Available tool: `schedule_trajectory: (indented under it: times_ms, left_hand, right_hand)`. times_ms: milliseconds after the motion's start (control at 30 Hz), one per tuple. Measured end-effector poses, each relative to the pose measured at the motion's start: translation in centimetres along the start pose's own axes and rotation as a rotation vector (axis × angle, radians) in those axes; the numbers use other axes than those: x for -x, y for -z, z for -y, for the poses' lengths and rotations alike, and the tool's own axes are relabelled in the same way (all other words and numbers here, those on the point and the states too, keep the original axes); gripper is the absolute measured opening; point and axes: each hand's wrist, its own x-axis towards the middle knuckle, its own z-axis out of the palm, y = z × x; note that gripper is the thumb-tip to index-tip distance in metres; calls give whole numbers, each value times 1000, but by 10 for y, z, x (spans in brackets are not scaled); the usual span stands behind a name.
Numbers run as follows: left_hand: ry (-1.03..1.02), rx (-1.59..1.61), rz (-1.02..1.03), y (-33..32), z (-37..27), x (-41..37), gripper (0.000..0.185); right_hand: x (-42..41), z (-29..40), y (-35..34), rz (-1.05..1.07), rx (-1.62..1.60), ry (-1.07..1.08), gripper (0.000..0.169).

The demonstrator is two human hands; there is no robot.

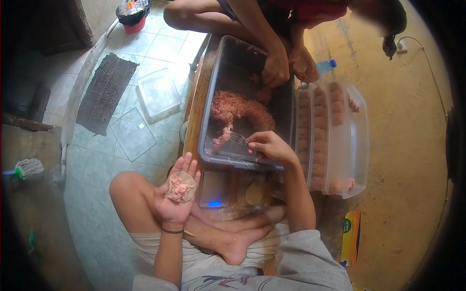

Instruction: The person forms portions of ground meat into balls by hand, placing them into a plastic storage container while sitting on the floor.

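On the open palm of my left hand [175, 207] rests a round dough wrapper [188, 177] with a clump of pink minced filling [180, 190] on it. My right hand [269, 145] grips a metal fork [238, 138], its tines at a strip of minced meat [222, 140] inside a large grey plastic tub [209, 158]. A larger mound of the mince [233, 103] lies farther back in the tub. Below the tub is a digital scale [215, 185] with a lit blue display. Beside it sits a pale stack of round wrappers [253, 193].
Across the tub, another person's hand [275, 67] reaches into it; their other hand [305, 67] holds a wrapper. At right, stacked clear plastic containers [355, 156] hold rows of filled pieces. A blue-capped bottle [326, 66] stands behind. Clear lids [134, 134] and a dark mat [105, 92] lie left.
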Motion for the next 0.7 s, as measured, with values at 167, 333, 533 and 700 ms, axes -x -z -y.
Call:
schedule_trajectory:
  times_ms: [167,333,533,700]
  left_hand:
    - [3,45,-54,-8,7,2,82]
    - [61,-16,-24,-7,12,7,87]
    - [70,-51,-33,2,18,11,91]
    - [42,-132,-32,1,14,10,91]
  right_hand:
    - [48,-6,5,92,-478,99,21]
    - [81,-1,15,-70,-502,231,21]
    - [77,4,11,-679,907,-32,13]
    - [59,14,-1,-537,802,175,12]
